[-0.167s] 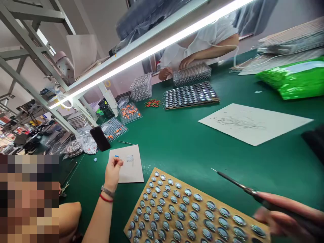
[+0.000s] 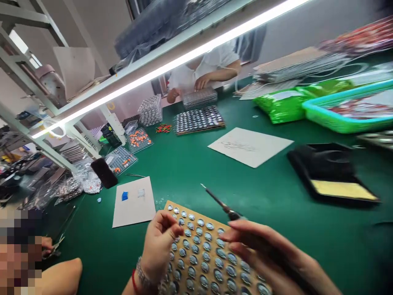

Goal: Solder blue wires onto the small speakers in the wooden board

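Observation:
My right hand (image 2: 245,241) grips a soldering iron (image 2: 221,203), its thin tip pointing up and to the left above the green table. My left hand (image 2: 162,241), with a watch and a red cord on the wrist, is pinched closed over the board's left part. Whatever its fingertips hold is too small to make out. Beneath both hands lies a brown board (image 2: 211,224) with rows of round, shiny metal parts. Left of it rests a pale card (image 2: 132,213) bearing a blue patch (image 2: 124,196) and a whitish patch (image 2: 141,192).
A black stand with a yellow sponge (image 2: 340,190) lies right. Farther back are a white sheet (image 2: 250,147), a tray of round parts (image 2: 199,120), a green bag (image 2: 279,107) and a turquoise basket (image 2: 344,123). A phone (image 2: 104,173) lies left. Co-workers sit opposite and at left.
My left hand has left the pale card and come over the board. My right hand has brought the soldering iron leftward over the board. The view has swung right, showing the sponge stand and basket.

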`<move>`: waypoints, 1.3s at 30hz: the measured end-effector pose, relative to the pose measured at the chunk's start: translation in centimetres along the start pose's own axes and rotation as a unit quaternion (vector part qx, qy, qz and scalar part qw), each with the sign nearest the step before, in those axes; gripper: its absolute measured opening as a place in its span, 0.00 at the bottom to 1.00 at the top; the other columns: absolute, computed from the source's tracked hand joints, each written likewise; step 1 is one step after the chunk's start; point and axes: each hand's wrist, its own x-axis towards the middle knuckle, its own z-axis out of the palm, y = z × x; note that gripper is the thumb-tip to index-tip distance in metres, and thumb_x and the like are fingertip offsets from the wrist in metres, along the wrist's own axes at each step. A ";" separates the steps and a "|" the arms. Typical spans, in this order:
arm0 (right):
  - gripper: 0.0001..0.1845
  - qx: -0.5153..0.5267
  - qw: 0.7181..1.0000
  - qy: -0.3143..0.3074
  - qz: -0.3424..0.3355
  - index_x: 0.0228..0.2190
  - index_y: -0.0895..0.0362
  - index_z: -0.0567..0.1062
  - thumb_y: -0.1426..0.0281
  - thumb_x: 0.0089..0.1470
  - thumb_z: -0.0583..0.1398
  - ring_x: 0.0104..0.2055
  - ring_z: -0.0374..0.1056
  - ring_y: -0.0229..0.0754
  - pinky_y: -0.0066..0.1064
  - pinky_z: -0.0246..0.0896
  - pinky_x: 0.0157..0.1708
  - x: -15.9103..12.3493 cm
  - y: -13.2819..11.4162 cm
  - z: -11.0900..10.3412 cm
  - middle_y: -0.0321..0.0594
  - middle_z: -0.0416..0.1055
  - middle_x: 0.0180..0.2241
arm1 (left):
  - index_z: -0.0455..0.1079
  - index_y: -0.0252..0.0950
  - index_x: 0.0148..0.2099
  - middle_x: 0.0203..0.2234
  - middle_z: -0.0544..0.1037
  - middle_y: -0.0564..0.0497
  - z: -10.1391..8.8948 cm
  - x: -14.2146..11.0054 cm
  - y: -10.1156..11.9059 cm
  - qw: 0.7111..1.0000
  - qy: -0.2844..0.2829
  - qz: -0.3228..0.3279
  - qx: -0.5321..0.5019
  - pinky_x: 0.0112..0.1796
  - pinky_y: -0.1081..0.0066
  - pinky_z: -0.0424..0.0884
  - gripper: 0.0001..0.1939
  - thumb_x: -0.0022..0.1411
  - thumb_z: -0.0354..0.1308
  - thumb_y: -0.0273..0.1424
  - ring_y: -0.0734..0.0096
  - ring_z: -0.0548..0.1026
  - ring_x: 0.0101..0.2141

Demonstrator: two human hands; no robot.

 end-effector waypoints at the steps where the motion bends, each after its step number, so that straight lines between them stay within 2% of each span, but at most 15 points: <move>1: 0.20 0.011 1.000 -0.014 0.000 0.44 0.47 0.77 0.58 0.48 0.69 0.38 0.78 0.48 0.33 0.76 0.40 -0.4 -0.7 0.9 0.41 0.78 0.34 | 0.68 0.36 0.32 0.25 0.72 0.56 1.6 -1.2 0.0 0.999 -0.026 -0.014 -0.037 0.33 0.74 0.69 0.21 0.45 0.74 0.41 0.76 0.71 0.28; 3: 0.22 0.054 0.999 -0.003 0.005 0.50 0.45 0.70 0.56 0.55 0.64 0.44 0.76 0.47 0.35 0.74 0.45 -1.3 -1.8 2.5 0.40 0.76 0.38 | 0.66 0.36 0.30 0.24 0.72 0.57 3.9 -2.9 0.2 0.993 -0.063 -0.038 -0.097 0.33 0.76 0.67 0.23 0.43 0.76 0.41 0.77 0.69 0.28; 6: 0.21 0.068 0.998 0.005 0.002 0.52 0.45 0.68 0.57 0.58 0.62 0.42 0.76 0.44 0.35 0.73 0.45 -2.2 -2.1 3.4 0.39 0.73 0.37 | 0.63 0.37 0.29 0.23 0.71 0.57 5.5 -3.9 0.4 0.980 -0.090 -0.071 -0.163 0.31 0.78 0.65 0.26 0.40 0.77 0.41 0.79 0.68 0.27; 12: 0.21 0.075 0.997 -0.011 -0.022 0.52 0.43 0.68 0.61 0.58 0.63 0.35 0.76 0.40 0.30 0.74 0.39 -2.9 -0.9 2.2 0.36 0.71 0.34 | 0.62 0.36 0.27 0.20 0.70 0.58 5.8 -4.4 -0.7 0.962 -0.098 -0.128 -0.218 0.27 0.79 0.64 0.27 0.35 0.80 0.36 0.80 0.67 0.23; 17: 0.22 0.044 0.998 -0.024 -0.023 0.54 0.41 0.67 0.67 0.59 0.62 0.37 0.75 0.39 0.29 0.72 0.43 -3.4 -1.5 1.8 0.34 0.71 0.34 | 0.68 0.34 0.29 0.21 0.73 0.56 5.9 -5.0 -2.1 0.953 -0.080 -0.164 -0.241 0.26 0.80 0.64 0.25 0.36 0.79 0.37 0.81 0.69 0.22; 21: 0.23 0.013 0.999 0.000 -0.038 0.54 0.44 0.67 0.71 0.58 0.61 0.37 0.74 0.39 0.28 0.72 0.43 -3.7 -1.4 2.1 0.35 0.69 0.34 | 0.72 0.34 0.29 0.23 0.77 0.53 6.1 -5.3 -2.2 0.949 -0.062 -0.179 -0.252 0.27 0.79 0.67 0.23 0.36 0.79 0.38 0.78 0.74 0.24; 25: 0.23 -0.002 0.998 0.020 -0.057 0.54 0.43 0.66 0.72 0.59 0.60 0.37 0.73 0.38 0.28 0.71 0.43 -3.9 -1.1 2.5 0.35 0.68 0.35 | 0.76 0.34 0.29 0.24 0.78 0.51 6.3 -5.4 -2.2 0.946 -0.055 -0.191 -0.257 0.27 0.79 0.68 0.21 0.35 0.79 0.38 0.78 0.74 0.23; 30: 0.24 0.002 0.997 0.040 -0.064 0.54 0.44 0.67 0.73 0.58 0.61 0.40 0.72 0.40 0.31 0.72 0.44 -4.2 -1.1 2.4 0.37 0.68 0.36 | 0.79 0.33 0.27 0.22 0.79 0.50 6.3 -5.2 -2.2 0.951 -0.061 -0.183 -0.240 0.24 0.79 0.65 0.20 0.33 0.80 0.38 0.79 0.72 0.21; 35: 0.24 0.038 0.996 0.062 -0.042 0.53 0.44 0.68 0.73 0.57 0.63 0.39 0.75 0.42 0.32 0.75 0.40 -4.3 -1.4 2.4 0.38 0.70 0.36 | 0.78 0.32 0.24 0.17 0.77 0.51 6.7 -4.9 -1.9 0.966 -0.059 -0.133 -0.215 0.27 0.77 0.67 0.18 0.35 0.79 0.39 0.77 0.72 0.21; 39: 0.22 0.085 0.991 0.101 -0.013 0.51 0.45 0.69 0.70 0.56 0.64 0.36 0.75 0.41 0.32 0.75 0.37 -4.3 -1.9 3.0 0.36 0.69 0.35 | 0.79 0.33 0.25 0.18 0.77 0.53 6.9 -5.0 -2.1 0.974 -0.041 -0.096 -0.201 0.27 0.78 0.67 0.19 0.37 0.78 0.42 0.79 0.71 0.22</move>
